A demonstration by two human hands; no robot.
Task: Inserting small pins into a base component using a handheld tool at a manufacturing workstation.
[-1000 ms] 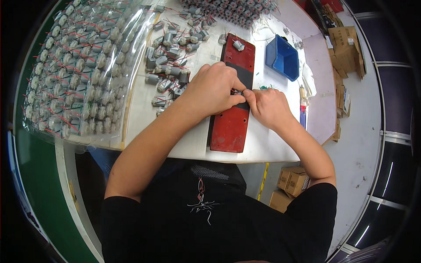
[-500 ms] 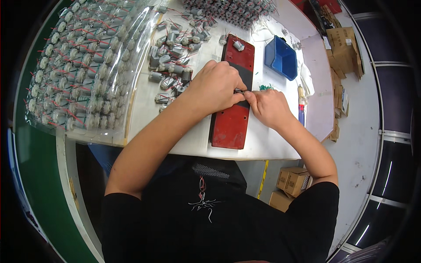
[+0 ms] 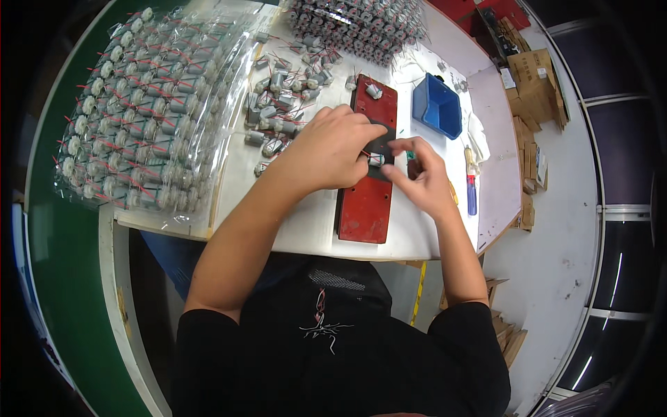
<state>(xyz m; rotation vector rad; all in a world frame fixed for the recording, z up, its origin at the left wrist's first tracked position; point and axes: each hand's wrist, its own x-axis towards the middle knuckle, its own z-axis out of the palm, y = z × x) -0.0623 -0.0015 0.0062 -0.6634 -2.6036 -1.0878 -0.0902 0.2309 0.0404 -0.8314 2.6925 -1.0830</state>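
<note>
A small silver motor (image 3: 376,160) with a red wire lies over the black middle strip (image 3: 379,144) of a long red block. My left hand (image 3: 333,147) is closed at the motor's left end, with the index finger stretched out above it; the thumb and other fingers partly hide the grip. Just to the right of the motor, my right hand (image 3: 425,179) is open, thumb and index finger apart with nothing between them. Another small motor (image 3: 374,91) rests on the far end of the red block (image 3: 364,214).
Loose motors (image 3: 278,104) are heaped left of the block. Clear plastic trays of wired motors (image 3: 139,118) fill the left side; more stacked motors (image 3: 358,28) stand at the back. A blue bin (image 3: 438,108) and a screwdriver (image 3: 472,191) lie to the right.
My right hand has let go and drawn back, its thumb and index finger spreading apart. The left index finger has stretched out, and the motor between my hands has come into view.
</note>
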